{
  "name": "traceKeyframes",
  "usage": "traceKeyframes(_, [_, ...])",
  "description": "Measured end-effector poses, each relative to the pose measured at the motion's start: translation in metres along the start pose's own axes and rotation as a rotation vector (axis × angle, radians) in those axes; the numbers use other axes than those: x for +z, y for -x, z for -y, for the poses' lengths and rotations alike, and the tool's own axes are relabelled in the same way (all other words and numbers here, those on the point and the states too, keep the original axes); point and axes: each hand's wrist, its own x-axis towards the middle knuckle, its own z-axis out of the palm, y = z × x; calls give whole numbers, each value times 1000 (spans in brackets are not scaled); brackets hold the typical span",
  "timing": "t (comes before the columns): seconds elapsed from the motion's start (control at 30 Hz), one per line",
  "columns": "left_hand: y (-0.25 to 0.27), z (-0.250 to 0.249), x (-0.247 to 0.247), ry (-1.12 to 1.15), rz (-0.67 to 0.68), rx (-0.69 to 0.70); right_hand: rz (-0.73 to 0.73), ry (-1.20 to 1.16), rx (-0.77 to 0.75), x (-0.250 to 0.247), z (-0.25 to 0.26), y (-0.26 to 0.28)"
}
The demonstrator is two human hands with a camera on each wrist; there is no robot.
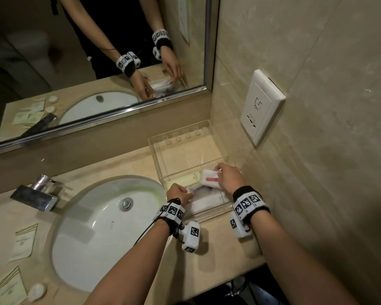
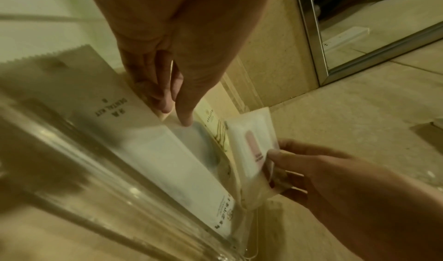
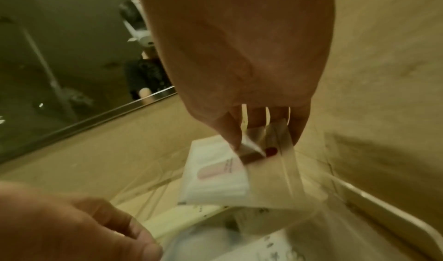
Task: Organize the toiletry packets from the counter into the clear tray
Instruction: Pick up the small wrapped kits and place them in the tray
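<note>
The clear tray stands on the counter in the corner right of the sink. My right hand pinches a white packet with a pink label by its end, holding it just over the tray's near half; the same packet shows in both wrist views. My left hand reaches into the tray's near end, its index fingertip pressing a translucent packet. A white dental kit packet and a yellow packet lie flat in the tray beside it.
The white sink and chrome faucet lie to the left. More yellow packets and a round soap rest on the counter left of the sink. A wall socket and tiled wall close the right; the mirror is behind.
</note>
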Motion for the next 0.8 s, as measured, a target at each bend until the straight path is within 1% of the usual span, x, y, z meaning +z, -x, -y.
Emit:
traceKeyframes(0.07, [-1, 1, 1, 3, -1, -2, 59, 146, 1, -1, 5, -5])
traceKeyframes(0.17, [2, -1, 1, -15, 5, 5, 143, 269, -5, -2, 6, -10])
traceKeyframes(0.2, [4, -2, 1, -22, 5, 7, 132, 302, -21, 0, 4, -12])
traceKeyframes(0.23, [4, -2, 1, -27, 7, 10, 90, 326, -53, 2, 1, -12])
traceKeyframes(0.33, [4, -3, 3, -23, 7, 24, -73, 303, -170, 11, -5, -8])
traceKeyframes(0.37, [4, -3, 4, -15, 4, 23, -92, 302, -201, 15, -6, -6])
traceKeyframes(0.43, [3, -4, 4, -3, 2, 20, -82, 323, -228, 21, -9, -5])
traceKeyframes(0.53, [2, -4, 5, 5, 7, 16, -32, 245, -183, 29, -13, -4])
traceKeyframes(0.6, [2, -4, 5, -3, 7, 18, -24, 215, -185, 31, -16, -4])
traceKeyframes(0.8, [1, -4, 5, -20, 12, 16, 27, 237, -214, 23, -19, -9])
